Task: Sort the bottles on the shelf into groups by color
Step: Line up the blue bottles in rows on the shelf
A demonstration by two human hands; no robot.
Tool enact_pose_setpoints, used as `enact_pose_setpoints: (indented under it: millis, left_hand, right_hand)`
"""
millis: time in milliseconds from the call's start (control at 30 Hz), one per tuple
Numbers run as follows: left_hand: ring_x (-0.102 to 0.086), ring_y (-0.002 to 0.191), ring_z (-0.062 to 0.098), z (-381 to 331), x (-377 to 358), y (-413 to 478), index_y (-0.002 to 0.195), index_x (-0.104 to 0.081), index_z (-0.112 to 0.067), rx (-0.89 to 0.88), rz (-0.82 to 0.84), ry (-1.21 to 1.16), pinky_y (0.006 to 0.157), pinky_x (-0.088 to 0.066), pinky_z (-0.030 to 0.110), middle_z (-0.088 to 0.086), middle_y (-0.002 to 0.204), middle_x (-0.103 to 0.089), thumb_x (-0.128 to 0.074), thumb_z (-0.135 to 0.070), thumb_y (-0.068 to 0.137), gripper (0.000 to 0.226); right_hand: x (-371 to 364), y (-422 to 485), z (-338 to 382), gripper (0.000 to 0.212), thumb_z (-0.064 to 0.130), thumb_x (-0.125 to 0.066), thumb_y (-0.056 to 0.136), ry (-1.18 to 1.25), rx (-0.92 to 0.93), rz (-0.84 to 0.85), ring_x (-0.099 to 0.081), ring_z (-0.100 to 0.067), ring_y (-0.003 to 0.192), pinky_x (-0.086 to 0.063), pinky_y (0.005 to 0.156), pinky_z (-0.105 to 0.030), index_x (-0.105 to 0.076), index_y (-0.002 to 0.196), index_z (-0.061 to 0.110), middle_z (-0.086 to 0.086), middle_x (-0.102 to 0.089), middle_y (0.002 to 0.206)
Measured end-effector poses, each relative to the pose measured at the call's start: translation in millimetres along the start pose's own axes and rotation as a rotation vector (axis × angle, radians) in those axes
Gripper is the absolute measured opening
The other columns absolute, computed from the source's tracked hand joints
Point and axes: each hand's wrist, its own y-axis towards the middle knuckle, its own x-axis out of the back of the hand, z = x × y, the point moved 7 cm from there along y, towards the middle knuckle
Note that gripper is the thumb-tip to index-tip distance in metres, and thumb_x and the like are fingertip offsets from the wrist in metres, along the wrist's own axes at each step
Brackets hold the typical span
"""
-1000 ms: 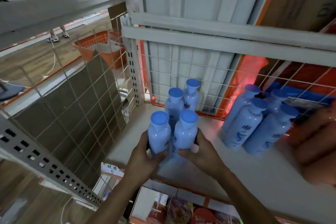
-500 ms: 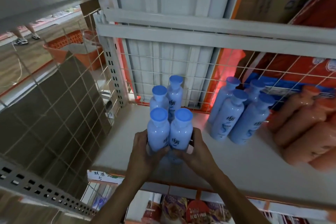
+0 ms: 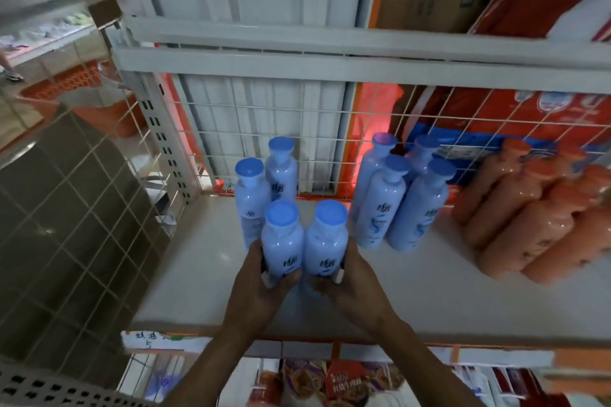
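Near the front edge of the shelf [image 3: 429, 291], a pair of blue bottles [image 3: 282, 241] is held upright, side by side.
The left hand [image 3: 261, 287] has its fingers wrapped round one bottle and the right hand [image 3: 350, 287] round the other. Just behind the pair stand two more blue bottles [image 3: 253, 195]. To the pair's right stands a blue cluster of four [image 3: 380, 208], and farther right the orange bottles [image 3: 515, 208] lean together alone. The colours look separated already; what seems left is to close the blue bottles into one group.
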Motion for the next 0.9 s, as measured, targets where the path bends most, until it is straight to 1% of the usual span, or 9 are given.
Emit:
enact_pose_setpoints:
  millis: [200, 267, 333, 433, 500, 567, 667, 800, 900]
  left_hand:
    - [-0.060, 0.115, 0.003, -13, -75, 10, 0.134, -0.045, -0.027, -0.058, 0.160, -0.046, 0.090, -0.051, 0.020, -0.017, 0.125, -0.062, -0.077, -0.034, 0.080, 0.063]
    - [-0.059, 0.115, 0.001, -17, -96, 13, 0.133, -0.044, -0.033, -0.074, 0.194, -0.029, 0.087, -0.050, 0.017, -0.021, 0.126, -0.060, -0.077, -0.030, 0.082, 0.061]
    - [-0.060, 0.113, -0.001, -21, -113, 15, 0.131, -0.042, -0.038, -0.087, 0.202, -0.023, 0.085, -0.050, 0.016, -0.025, 0.124, -0.059, -0.077, -0.029, 0.082, 0.062]
    - [-0.060, 0.113, 0.002, -22, -131, 19, 0.134, -0.038, -0.036, -0.093, 0.204, -0.015, 0.086, -0.053, 0.026, -0.022, 0.127, -0.058, -0.076, -0.033, 0.081, 0.065]
    - [-0.060, 0.113, 0.002, -23, -138, 21, 0.132, -0.037, -0.038, -0.099, 0.198, -0.002, 0.086, -0.053, 0.023, -0.019, 0.127, -0.057, -0.076, -0.031, 0.082, 0.064]
    - [-0.060, 0.112, 0.001, -26, -142, 24, 0.131, -0.037, -0.041, -0.099, 0.194, 0.010, 0.084, -0.051, 0.017, -0.017, 0.127, -0.058, -0.077, -0.026, 0.084, 0.064]
    - [-0.060, 0.110, -0.003, -31, -147, 28, 0.133, -0.037, -0.046, -0.098, 0.205, 0.024, 0.084, -0.052, 0.017, -0.023, 0.126, -0.059, -0.076, -0.028, 0.084, 0.065]
    - [-0.060, 0.110, -0.001, -31, -150, 30, 0.129, -0.037, -0.057, -0.086, 0.202, 0.039, 0.088, -0.053, 0.027, -0.028, 0.124, -0.058, -0.077, -0.031, 0.083, 0.067]
    - [-0.058, 0.117, 0.010, -30, -151, 25, 0.136, -0.040, -0.041, -0.084, 0.183, 0.005, 0.094, -0.053, 0.042, -0.013, 0.128, -0.057, -0.077, -0.041, 0.079, 0.067]
  right_hand:
    - [75, -17, -35, 0.074, 0.020, -0.081, 0.074, -0.078, -0.070, -0.140, -0.054, 0.012, 0.101, -0.039, 0.078, -0.001, -0.033, 0.128, 0.036, 0.028, -0.052, 0.117]
    - [99, -24, -49, 0.073, 0.019, -0.082, 0.074, -0.100, -0.118, -0.184, -0.058, -0.003, 0.099, -0.043, 0.072, -0.011, -0.031, 0.124, 0.034, 0.019, -0.057, 0.111]
    - [123, -32, -64, 0.070, 0.018, -0.082, 0.074, -0.094, -0.160, -0.234, -0.061, -0.014, 0.098, -0.044, 0.066, -0.013, -0.031, 0.119, 0.029, 0.010, -0.059, 0.109]
    - [146, -34, -75, 0.073, 0.014, -0.082, 0.075, -0.094, -0.150, -0.236, -0.060, -0.016, 0.106, -0.047, 0.077, -0.018, -0.028, 0.121, 0.031, 0.006, -0.059, 0.116]
    - [156, -32, -77, 0.075, 0.012, -0.081, 0.076, -0.114, -0.126, -0.222, -0.056, -0.012, 0.112, -0.045, 0.087, -0.024, -0.029, 0.124, 0.036, 0.007, -0.056, 0.123]
    - [162, -28, -77, 0.081, 0.013, -0.079, 0.077, -0.127, -0.086, -0.213, -0.052, -0.007, 0.118, -0.043, 0.094, -0.023, -0.027, 0.130, 0.046, 0.009, -0.052, 0.130]
    - [168, -24, -81, 0.085, 0.027, -0.075, 0.077, -0.149, -0.039, -0.201, -0.049, -0.007, 0.124, -0.044, 0.099, -0.025, -0.021, 0.134, 0.061, 0.009, -0.047, 0.137]
    - [169, -21, -91, 0.078, 0.033, -0.073, 0.078, -0.177, -0.003, -0.166, -0.049, -0.009, 0.122, -0.048, 0.098, -0.033, -0.025, 0.137, 0.050, 0.006, -0.046, 0.135]
    - [169, -19, -95, 0.078, 0.026, -0.076, 0.079, -0.180, 0.007, -0.148, -0.050, -0.009, 0.119, -0.049, 0.097, -0.036, -0.027, 0.139, 0.040, 0.005, -0.047, 0.133]
